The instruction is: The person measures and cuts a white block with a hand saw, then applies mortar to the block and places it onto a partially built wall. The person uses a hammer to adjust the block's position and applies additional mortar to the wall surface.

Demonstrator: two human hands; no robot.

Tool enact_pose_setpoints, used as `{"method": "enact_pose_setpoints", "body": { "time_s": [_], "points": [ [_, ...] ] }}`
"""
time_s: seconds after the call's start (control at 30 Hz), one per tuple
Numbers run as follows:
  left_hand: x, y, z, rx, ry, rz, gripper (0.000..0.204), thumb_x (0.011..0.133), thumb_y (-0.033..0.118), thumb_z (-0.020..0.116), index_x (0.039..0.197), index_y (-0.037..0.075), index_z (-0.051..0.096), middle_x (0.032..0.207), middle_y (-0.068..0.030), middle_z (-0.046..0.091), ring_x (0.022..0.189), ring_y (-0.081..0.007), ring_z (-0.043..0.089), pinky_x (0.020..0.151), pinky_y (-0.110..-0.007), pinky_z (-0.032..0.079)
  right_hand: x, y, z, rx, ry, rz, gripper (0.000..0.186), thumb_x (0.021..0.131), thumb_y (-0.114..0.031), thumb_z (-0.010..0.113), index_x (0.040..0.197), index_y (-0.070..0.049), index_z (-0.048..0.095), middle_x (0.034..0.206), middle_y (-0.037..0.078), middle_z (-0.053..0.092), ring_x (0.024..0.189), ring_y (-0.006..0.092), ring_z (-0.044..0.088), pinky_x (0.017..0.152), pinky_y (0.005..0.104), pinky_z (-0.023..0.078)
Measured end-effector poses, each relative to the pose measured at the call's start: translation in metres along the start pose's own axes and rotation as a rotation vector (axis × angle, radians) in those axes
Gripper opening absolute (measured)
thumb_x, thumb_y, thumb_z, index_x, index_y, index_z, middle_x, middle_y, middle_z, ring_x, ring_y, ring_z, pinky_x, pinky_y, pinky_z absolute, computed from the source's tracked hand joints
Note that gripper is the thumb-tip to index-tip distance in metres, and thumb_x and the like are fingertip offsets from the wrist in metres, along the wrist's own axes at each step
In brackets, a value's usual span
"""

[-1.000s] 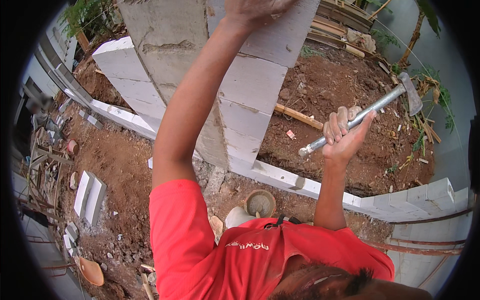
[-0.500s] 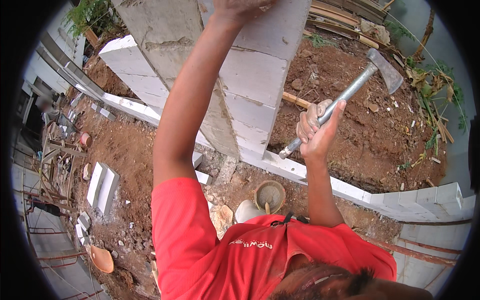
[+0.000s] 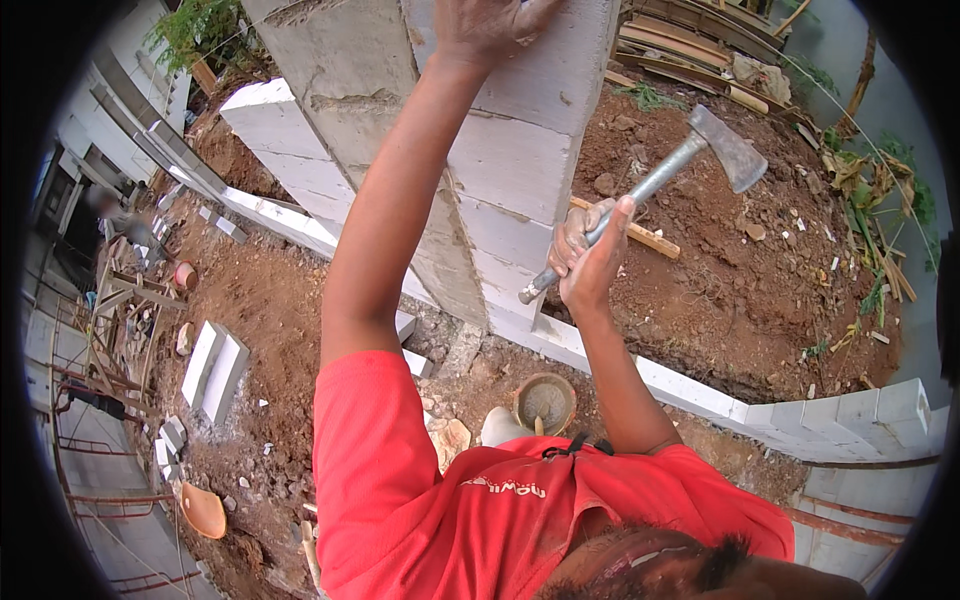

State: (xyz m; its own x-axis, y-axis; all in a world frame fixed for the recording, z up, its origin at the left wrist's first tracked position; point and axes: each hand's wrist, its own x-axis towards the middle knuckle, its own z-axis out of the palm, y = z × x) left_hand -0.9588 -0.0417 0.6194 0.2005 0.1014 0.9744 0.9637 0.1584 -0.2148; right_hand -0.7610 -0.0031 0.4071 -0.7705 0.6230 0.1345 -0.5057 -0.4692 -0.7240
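Observation:
In my right hand (image 3: 590, 250) is a hatchet (image 3: 655, 178) with a grey metal handle, its fingers wrapped round the lower part of the shaft. The axe head points up and to the right, over the soil, and the handle's butt end is near the wall's corner. My left hand (image 3: 495, 28) reaches up to the upper part of a pale block wall (image 3: 520, 150) and appears to rest on it. Its thumb is spread; the top of the picture cuts off the other fingers. A grey column (image 3: 370, 130) adjoins the blocks on their left.
A round bucket of grey mortar (image 3: 545, 402) with a tool handle stands below the wall. A low row of white blocks (image 3: 690, 385) runs right. Loose blocks (image 3: 215, 370) and an orange basin (image 3: 203, 510) lie left. Another person (image 3: 125, 225) is far left. Planks (image 3: 680, 55) lie beyond.
The hatchet and my right hand have moved left and slightly down, closer to the wall. More of my left hand has come into view at the top.

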Motion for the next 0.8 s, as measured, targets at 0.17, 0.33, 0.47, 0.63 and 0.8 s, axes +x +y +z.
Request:
{"method": "enact_pose_setpoints", "body": {
  "time_s": [0.17, 0.33, 0.47, 0.63, 0.8],
  "points": [
    [-0.005, 0.004, -0.010, 0.038, -0.040, -0.021, 0.020, 0.096, 0.027, 0.069, 0.103, 0.009, 0.076, 0.100, -0.0085, 0.072, 0.098, -0.0299, 0.065, 0.093, -0.043, 0.044, 0.000, 0.003, -0.015, -0.240, -0.060, 0.126, 0.056, 0.108, -0.063, 0.048, 0.076, -0.017, 0.041, 0.050, -0.007, 0.035, 0.036, 0.0055, 0.032, 0.033, 0.0255, 0.024],
    [0.001, -0.004, -0.024, 0.055, -0.109, -0.030, 0.049, 0.085, 0.038, 0.080, 0.124, 0.009, 0.070, 0.113, -0.0113, 0.072, 0.110, -0.0322, 0.065, 0.102, -0.045, 0.044, -0.002, -0.034, -0.031, -0.097, -0.049, -0.004, 0.054, 0.109, -0.061, 0.047, 0.080, -0.016, 0.042, 0.053, -0.007, 0.034, 0.037, 0.0037, 0.029, 0.033, 0.0234, 0.024],
    [0.025, -0.007, -0.054, 0.083, -0.176, 0.029, 0.081, 0.074, 0.047, 0.091, 0.139, 0.010, 0.060, 0.124, -0.0135, 0.070, 0.120, -0.0337, 0.063, 0.109, -0.046, 0.042, -0.006, -0.070, -0.048, -0.140, -0.029, -0.125, 0.050, 0.111, -0.057, 0.044, 0.084, -0.016, 0.042, 0.055, -0.006, 0.034, 0.038, 0.0038, 0.029, 0.032, 0.0228, 0.023],
    [0.015, -0.056, -0.068, 0.292, -0.420, -0.033, 0.086, 0.059, 0.082, 0.086, 0.120, 0.022, 0.078, 0.118, -0.0037, 0.077, 0.122, -0.0256, 0.063, 0.118, -0.037, 0.039, -0.006, -0.093, -0.016, 0.101, -0.037, -0.300, 0.051, 0.110, -0.062, 0.043, 0.086, -0.017, 0.043, 0.056, -0.004, 0.033, 0.039, 0.0062, 0.026, 0.033, 0.0242, 0.023],
    [0.017, -0.078, -0.080, 0.302, -0.552, 0.034, 0.074, 0.067, 0.063, 0.092, 0.125, 0.020, 0.076, 0.119, -0.0006, 0.076, 0.122, -0.0251, 0.062, 0.111, -0.045, 0.047, 0.015, -0.062, 0.020, 0.253, -0.030, -0.333, 0.051, 0.111, -0.060, 0.041, 0.084, -0.017, 0.043, 0.055, -0.005, 0.032, 0.039, 0.0058, 0.026, 0.032, 0.0234, 0.023]
  ]
}}
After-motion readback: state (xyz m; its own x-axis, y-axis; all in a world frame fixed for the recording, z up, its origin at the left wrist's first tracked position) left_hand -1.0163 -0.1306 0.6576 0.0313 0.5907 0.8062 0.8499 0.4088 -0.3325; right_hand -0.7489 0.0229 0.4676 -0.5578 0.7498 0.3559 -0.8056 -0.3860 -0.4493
